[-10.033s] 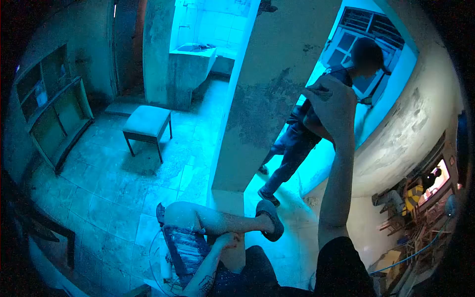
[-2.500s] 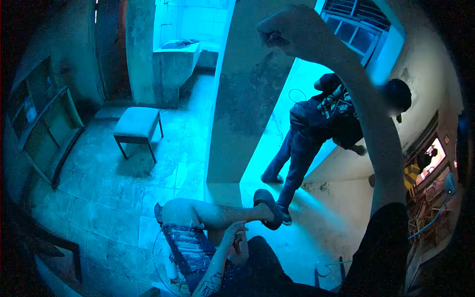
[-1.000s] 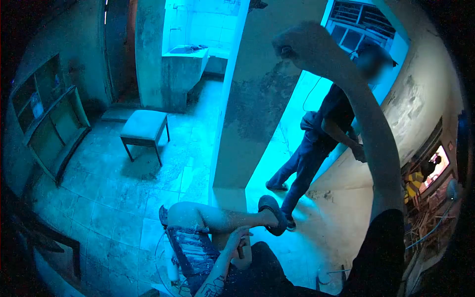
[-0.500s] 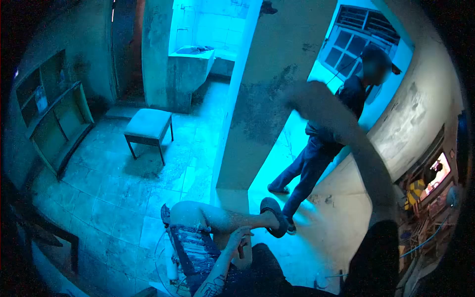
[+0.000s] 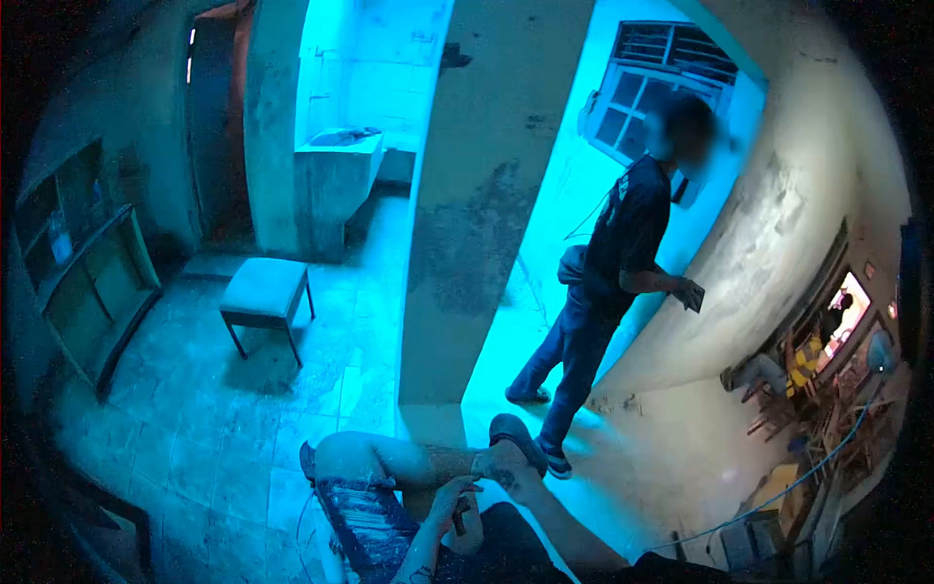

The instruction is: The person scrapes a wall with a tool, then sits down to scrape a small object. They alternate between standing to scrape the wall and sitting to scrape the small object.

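Note:
I sit with one bare leg (image 5: pixel 423 457) crossed over the other, in ripped denim shorts (image 5: pixel 360 521). My left hand (image 5: pixel 451 501) rests by the lower leg with its fingers curled round a small dark object (image 5: pixel 461 516), too dim to name. At the ankle lies my right hand (image 5: pixel 508 467), its forearm reaching in from the lower right. The fingers seem wrapped round the ankle, just behind a dark sandal (image 5: pixel 516 435), and are partly hidden.
A low stool (image 5: pixel 265 292) stands on the tiled floor. Beyond my foot, a person (image 5: pixel 632 224) stands by a pillar (image 5: pixel 482 204), holding a dark phone-like object (image 5: pixel 691 295). A wooden frame (image 5: pixel 102 292) leans at left. Clutter and a blue cable (image 5: pixel 808 477) lie right.
My right arm, raised blurred before the camera, has come down to the ankle. The view has swung right, showing more of the standing person and the clutter.

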Available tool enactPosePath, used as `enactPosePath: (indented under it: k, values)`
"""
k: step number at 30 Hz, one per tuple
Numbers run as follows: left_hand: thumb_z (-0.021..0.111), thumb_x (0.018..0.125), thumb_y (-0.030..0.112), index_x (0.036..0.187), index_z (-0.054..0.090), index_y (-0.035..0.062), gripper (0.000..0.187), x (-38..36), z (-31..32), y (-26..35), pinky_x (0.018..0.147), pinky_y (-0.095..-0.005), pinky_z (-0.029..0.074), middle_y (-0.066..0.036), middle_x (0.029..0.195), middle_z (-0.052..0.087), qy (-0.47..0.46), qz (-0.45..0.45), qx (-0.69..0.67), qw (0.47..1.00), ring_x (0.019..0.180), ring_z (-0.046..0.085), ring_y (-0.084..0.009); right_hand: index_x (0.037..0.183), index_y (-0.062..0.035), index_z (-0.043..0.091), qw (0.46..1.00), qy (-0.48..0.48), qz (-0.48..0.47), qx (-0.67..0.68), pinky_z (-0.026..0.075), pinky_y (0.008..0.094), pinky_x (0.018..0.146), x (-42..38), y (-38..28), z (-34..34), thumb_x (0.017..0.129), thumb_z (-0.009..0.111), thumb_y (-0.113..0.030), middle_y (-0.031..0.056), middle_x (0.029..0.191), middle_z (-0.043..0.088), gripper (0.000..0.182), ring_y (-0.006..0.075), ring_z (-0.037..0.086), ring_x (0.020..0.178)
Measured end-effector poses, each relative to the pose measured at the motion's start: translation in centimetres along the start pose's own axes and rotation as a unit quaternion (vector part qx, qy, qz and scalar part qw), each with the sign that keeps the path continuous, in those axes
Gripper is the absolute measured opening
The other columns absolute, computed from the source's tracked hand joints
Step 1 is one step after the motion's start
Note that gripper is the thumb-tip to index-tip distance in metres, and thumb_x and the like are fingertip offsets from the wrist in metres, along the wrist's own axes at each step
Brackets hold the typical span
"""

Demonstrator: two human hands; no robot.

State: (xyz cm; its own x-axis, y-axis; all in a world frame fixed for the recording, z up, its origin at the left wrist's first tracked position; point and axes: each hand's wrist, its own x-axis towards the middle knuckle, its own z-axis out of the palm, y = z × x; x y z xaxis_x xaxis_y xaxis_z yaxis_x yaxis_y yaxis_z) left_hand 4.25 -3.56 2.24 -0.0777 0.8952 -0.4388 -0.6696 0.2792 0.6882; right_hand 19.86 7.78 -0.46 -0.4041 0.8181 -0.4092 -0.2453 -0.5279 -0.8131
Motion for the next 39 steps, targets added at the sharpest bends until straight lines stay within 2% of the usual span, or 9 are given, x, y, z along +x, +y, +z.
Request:
enactPosePath:
  k: [1,7,10,21,27,30,34,35,39]
  values:
    - [0.047,0.081,0.026,0.095,0.054,0.0042,0.027,-0.6,0.2,0.4,0.049,-0.0252,0.038,-0.005,0.084,0.057,0.022,-0.014,0.01,1.0,0.048,0.04,-0.0081,0.102,0.0003,0.05,0.99,-0.128,0.035,0.05,0.045,0.0268,0.074,-0.3,0.9,0.6,0.08,0.051,-0.012,0.0079,0.096,0.056,0.025,0.0184,0.055,0.088]
    - [0.048,0.081,0.021,0.094,0.056,0.0024,0.024,-0.1,-0.4,-0.4,0.056,-0.0285,0.043,-0.007,0.089,0.056,0.045,0.01,0.067,0.997,0.069,0.054,-0.0162,0.103,-0.0033,0.052,0.968,-0.099,0.122,0.196,0.044,0.0271,0.073,-3.3,2.1,3.0,0.083,0.048,-0.017,0.0063,0.096,0.057,0.024,0.0167,0.055,0.086]
    - [0.048,0.081,0.019,0.092,0.056,0.0014,0.022,-0.8,0.1,0.3,0.058,-0.0297,0.045,-0.008,0.089,0.056,0.096,0.028,0.133,0.986,0.071,0.055,-0.0167,0.102,-0.0049,0.052,0.981,-0.099,0.099,0.137,0.045,0.0287,0.072,-6.4,-1.3,6.2,0.082,0.05,-0.018,0.0063,0.096,0.057,0.024,0.0164,0.055,0.082]
    - [0.051,0.079,0.015,0.08,0.06,0.0004,0.017,-0.8,0.0,-0.9,0.048,-0.0248,0.042,-0.007,0.071,0.057,0.125,0.066,0.185,0.972,0.056,0.053,-0.013,0.099,-0.0063,0.051,0.991,-0.047,0.087,0.092,0.045,0.0299,0.065,-4.7,3.7,2.3,0.083,0.048,-0.022,0.0054,0.09,0.057,0.023,0.017,0.056,0.078]
    - [0.051,0.079,0.015,0.078,0.06,0.0007,0.016,-1.3,0.1,-0.4,0.046,-0.0248,0.04,-0.006,0.068,0.056,0.157,0.04,0.157,0.974,0.055,0.051,-0.0109,0.114,-0.0061,0.042,0.977,-0.01,0.079,0.2,0.043,0.0394,0.072,-6.1,1.1,4.6,0.077,0.049,-0.047,0.0104,0.105,0.051,0.056,0.0227,0.053,0.087]
    - [0.05,0.079,0.014,0.075,0.059,0.0006,0.017,0.6,-1.7,-2.1,0.045,-0.0253,0.04,-0.006,0.064,0.054,0.091,0.168,0.228,0.955,0.054,0.05,-0.0114,0.121,-0.007,0.036,0.956,0.004,0.058,0.288,0.038,0.0441,0.081,-6.9,-0.3,4.1,0.065,0.05,-0.063,0.0118,0.115,0.043,0.081,0.0281,0.047,0.099]
    - [0.05,0.079,0.014,0.072,0.058,-0.0001,0.017,-1.5,0.5,-0.3,0.046,-0.0262,0.039,-0.005,0.062,0.051,0.121,0.085,0.169,0.975,0.051,0.048,-0.013,0.12,-0.0085,0.038,0.93,0.19,0.016,0.313,0.026,0.0462,0.092,-5.6,-2.8,1.9,0.055,0.046,-0.073,0.0116,0.121,0.037,0.092,0.028,0.031,0.115]
    - [0.05,0.079,0.014,0.073,0.057,-0.0006,0.018,-2.2,1.6,1.0,0.046,-0.0263,0.039,-0.005,0.061,0.05,0.165,0.028,0.078,0.983,0.049,0.046,-0.013,0.12,-0.0092,0.038,0.932,0.123,-0.009,0.34,0.022,0.0464,0.094,-4.9,-4.4,1.6,0.055,0.045,-0.073,0.0114,0.123,0.035,0.091,0.0276,0.029,0.117]
    - [0.05,0.079,0.013,0.075,0.057,-0.0003,0.016,-0.3,-0.3,-0.6,0.045,-0.0255,0.037,-0.004,0.062,0.051,0.135,-0.005,0.101,0.986,0.048,0.045,-0.0113,0.121,-0.011,0.037,0.899,-0.183,-0.156,0.366,0.015,0.0452,0.098,-5.5,-15.8,7.9,0.063,0.045,-0.068,0.0088,0.127,0.031,0.082,0.0267,0.025,0.12]
